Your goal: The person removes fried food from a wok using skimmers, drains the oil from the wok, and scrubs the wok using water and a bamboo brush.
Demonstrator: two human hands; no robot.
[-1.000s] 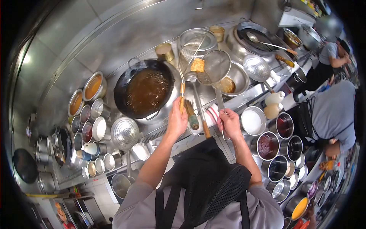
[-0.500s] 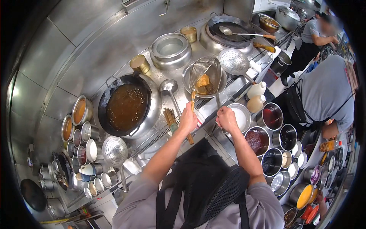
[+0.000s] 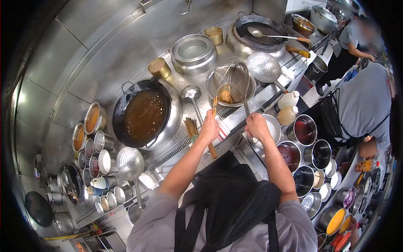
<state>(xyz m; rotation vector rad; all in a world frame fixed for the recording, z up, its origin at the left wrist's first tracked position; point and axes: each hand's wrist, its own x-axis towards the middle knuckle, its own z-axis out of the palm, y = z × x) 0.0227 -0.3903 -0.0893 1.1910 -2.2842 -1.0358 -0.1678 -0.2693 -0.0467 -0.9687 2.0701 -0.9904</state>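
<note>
My left hand [image 3: 209,129] is closed around the wooden handle of a wire strainer [image 3: 221,77]. My right hand [image 3: 257,127] grips the metal handle of a second round strainer [image 3: 240,80] with a darker mesh. Both heads overlap above a steel bowl [image 3: 252,89] on the range. Golden-brown pieces of food [image 3: 226,95] show low between the strainers; whether they rest in a mesh or in the bowl, I cannot tell. A steel ladle [image 3: 191,93] and a bamboo brush [image 3: 192,126] lie left of my hands.
At left, a wok [image 3: 142,115] holds brown oil with floating bits. Perforated skimmers [image 3: 263,67] rest on the range edge. Pots of dark sauces [image 3: 303,130] and two pale bottles [image 3: 288,99] stand at right. Beyond them, a person in grey [image 3: 364,107] bends over a counter.
The strainer heads have shifted against each other, and the food between them appears lower and less exposed. Both hands keep their grips. The whole view has moved slightly.
</note>
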